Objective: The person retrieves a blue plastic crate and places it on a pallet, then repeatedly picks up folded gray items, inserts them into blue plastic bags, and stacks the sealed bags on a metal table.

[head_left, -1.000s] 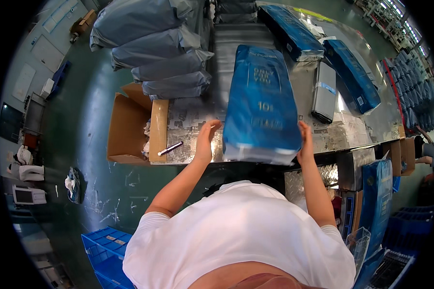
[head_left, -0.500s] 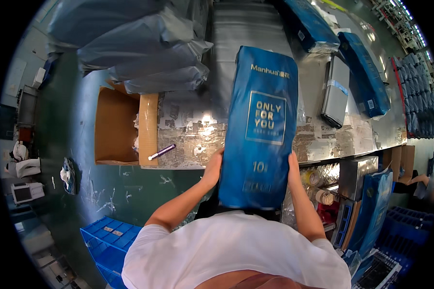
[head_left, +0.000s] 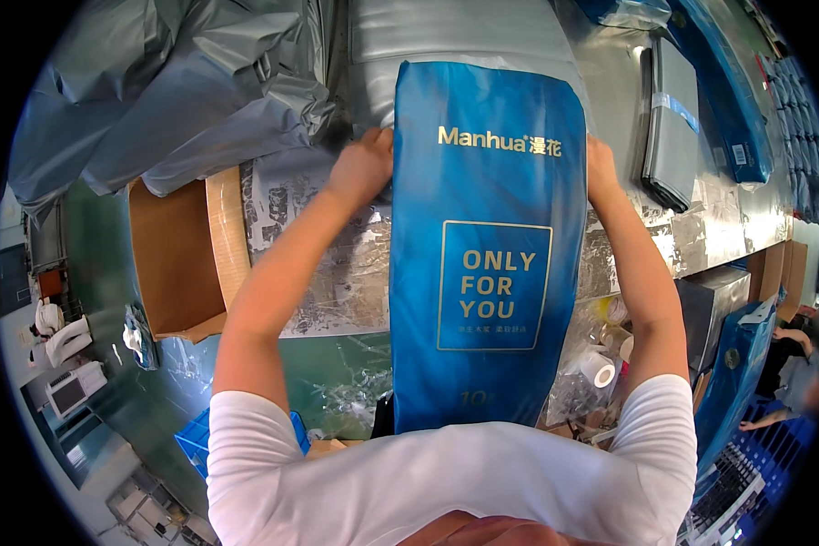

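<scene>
A long blue plastic-wrapped pack (head_left: 482,191) with light lettering lies lengthwise in front of me, its near end against my white shirt. Its far end reaches over a flat grey plastic bag (head_left: 464,32) on the table. My left hand (head_left: 366,166) is at the pack's far left side, closed with curled fingers; what they pinch is hidden, though the grey bag's edge is close by. Opposite it, my right hand (head_left: 599,168) is at the far right side, its fingers mostly hidden behind the pack.
Large grey filled bags (head_left: 200,91) are heaped at the far left. An open cardboard box (head_left: 177,264) adjoins the worn metal table (head_left: 323,237). To the right lie a folded grey bag stack (head_left: 673,127) and more blue packs (head_left: 728,100). Another person (head_left: 796,355) is at the far right.
Both hands have moved from the pack's near sides to its far end, arms stretched forward. The pack now rests against my body. The purple pen by the box is no longer visible.
</scene>
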`<move>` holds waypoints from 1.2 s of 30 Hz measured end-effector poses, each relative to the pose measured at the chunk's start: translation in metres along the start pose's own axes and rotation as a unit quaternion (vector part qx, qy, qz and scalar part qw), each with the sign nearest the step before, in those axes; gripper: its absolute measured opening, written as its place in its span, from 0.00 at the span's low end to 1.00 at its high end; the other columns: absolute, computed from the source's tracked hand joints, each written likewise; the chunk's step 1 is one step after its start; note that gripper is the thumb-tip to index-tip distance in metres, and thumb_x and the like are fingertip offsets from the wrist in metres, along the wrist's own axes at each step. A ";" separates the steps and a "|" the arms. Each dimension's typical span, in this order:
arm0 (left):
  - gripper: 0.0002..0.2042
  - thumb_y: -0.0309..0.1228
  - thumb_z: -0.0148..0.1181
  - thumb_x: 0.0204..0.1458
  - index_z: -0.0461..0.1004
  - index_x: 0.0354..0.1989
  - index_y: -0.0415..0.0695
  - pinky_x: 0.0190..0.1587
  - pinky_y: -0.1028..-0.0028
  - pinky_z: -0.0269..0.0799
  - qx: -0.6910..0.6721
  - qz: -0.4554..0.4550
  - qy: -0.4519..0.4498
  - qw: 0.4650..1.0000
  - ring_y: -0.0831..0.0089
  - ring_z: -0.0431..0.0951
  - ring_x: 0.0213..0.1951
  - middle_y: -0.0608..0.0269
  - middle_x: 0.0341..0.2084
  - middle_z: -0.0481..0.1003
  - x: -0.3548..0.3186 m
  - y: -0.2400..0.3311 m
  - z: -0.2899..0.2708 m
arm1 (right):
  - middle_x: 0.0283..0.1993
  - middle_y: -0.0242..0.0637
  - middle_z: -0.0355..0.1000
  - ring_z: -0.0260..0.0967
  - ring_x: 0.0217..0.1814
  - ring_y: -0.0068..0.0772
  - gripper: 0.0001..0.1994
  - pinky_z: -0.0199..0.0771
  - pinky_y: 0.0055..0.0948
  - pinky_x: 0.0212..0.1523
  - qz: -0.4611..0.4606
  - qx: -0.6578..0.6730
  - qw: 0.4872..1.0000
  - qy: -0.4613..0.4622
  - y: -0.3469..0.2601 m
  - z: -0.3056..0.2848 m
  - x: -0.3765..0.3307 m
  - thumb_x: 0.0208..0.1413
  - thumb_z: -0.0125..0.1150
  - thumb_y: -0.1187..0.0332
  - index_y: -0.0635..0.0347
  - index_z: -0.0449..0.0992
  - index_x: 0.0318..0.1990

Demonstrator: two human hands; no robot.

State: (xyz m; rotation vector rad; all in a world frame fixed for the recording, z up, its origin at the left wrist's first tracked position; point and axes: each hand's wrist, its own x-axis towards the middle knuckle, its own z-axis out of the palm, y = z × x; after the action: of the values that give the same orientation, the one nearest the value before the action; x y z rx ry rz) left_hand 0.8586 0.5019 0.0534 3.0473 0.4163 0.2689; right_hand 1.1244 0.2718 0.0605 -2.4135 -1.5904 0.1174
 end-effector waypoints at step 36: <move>0.06 0.31 0.51 0.41 0.74 0.26 0.45 0.31 0.57 0.68 -0.127 -0.221 -0.104 0.961 0.52 0.73 0.28 0.48 0.22 0.73 -0.094 0.076 -0.026 | 0.35 0.56 0.70 0.68 0.42 0.52 0.15 0.68 0.38 0.40 0.272 0.302 0.914 -0.020 -0.033 0.047 -0.133 0.46 0.53 0.61 0.65 0.73 0.36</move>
State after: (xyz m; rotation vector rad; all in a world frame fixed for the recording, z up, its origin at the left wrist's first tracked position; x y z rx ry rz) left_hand 0.7849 0.4044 0.0691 2.6049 0.9408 -0.0218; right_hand 1.0319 0.1705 0.0143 -2.2535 -0.6854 0.6543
